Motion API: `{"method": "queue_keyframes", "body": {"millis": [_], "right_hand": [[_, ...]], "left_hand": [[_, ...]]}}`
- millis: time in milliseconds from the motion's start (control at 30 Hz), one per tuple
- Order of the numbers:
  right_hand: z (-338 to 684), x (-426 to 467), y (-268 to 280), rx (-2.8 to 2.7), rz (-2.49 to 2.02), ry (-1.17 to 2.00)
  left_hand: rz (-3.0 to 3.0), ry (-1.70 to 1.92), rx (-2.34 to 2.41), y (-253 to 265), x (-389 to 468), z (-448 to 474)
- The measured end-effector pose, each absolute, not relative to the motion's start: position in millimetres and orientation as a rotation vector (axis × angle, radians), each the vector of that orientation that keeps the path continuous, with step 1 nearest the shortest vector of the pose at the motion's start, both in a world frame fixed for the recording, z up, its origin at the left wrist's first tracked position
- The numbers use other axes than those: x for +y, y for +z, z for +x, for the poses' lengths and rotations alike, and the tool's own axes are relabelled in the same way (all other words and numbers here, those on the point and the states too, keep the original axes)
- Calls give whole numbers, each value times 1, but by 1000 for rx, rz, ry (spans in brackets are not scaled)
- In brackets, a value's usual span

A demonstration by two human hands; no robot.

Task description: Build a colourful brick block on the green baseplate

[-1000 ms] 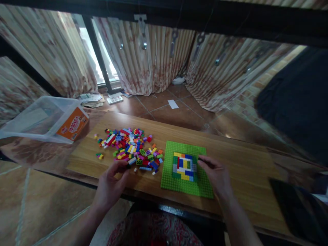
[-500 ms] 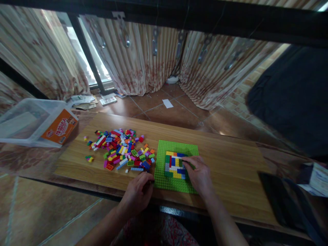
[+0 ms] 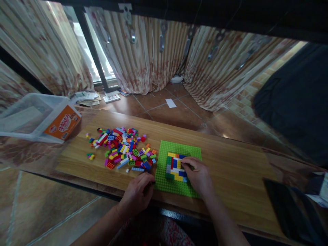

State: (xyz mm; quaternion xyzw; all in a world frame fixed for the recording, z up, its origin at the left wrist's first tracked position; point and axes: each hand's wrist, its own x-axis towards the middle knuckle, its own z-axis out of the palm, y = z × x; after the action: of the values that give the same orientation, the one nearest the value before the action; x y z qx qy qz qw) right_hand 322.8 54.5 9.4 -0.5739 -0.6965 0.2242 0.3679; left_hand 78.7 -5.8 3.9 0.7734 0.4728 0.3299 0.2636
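Observation:
A green studded baseplate point(image 3: 160, 188) lies on the wooden board, carrying a low rectangular build of toy bricks point(image 3: 176, 174) in yellow, blue, white, red, green and grey. My right hand point(image 3: 198, 172) reaches over the build's right side, thumb and forefinger pinched together at its top. Whatever sits between those fingertips is too small to make out. My left hand point(image 3: 139, 189) rests at the plate's left front edge with curled fingers. A tiny dark bit shows at its fingertips, but I cannot tell its kind. Left of the plate spreads a pile of loose bricks point(image 3: 124, 150).
A clear plastic bin point(image 3: 38, 133) with an orange label stands at the far left. The wooden board point(image 3: 230, 171) extends to the right, where a dark flat object point(image 3: 282, 205) lies. Papers point(image 3: 87, 98) lie beyond the board, before the curtains point(image 3: 143, 58).
The whole view has shifted slightly. My right fingertips have moved a little over the build, still pinched. My left hand stays by the plate's edge.

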Motion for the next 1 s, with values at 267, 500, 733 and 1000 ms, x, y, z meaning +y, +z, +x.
{"method": "queue_keyframes", "body": {"millis": [267, 500, 733, 1000], "right_hand": [[326, 60, 28, -2066, -1505, 513], [324, 62, 28, -2139, -1643, 435], [321, 61, 25, -2043, -1754, 466], [322, 58, 25, -1956, -1744, 536]], "left_hand": [[2092, 879, 1296, 3, -7, 80], [2090, 901, 1280, 3, -7, 80], [2076, 910, 1279, 0, -7, 80], [2072, 919, 1270, 2, -7, 81]]}}
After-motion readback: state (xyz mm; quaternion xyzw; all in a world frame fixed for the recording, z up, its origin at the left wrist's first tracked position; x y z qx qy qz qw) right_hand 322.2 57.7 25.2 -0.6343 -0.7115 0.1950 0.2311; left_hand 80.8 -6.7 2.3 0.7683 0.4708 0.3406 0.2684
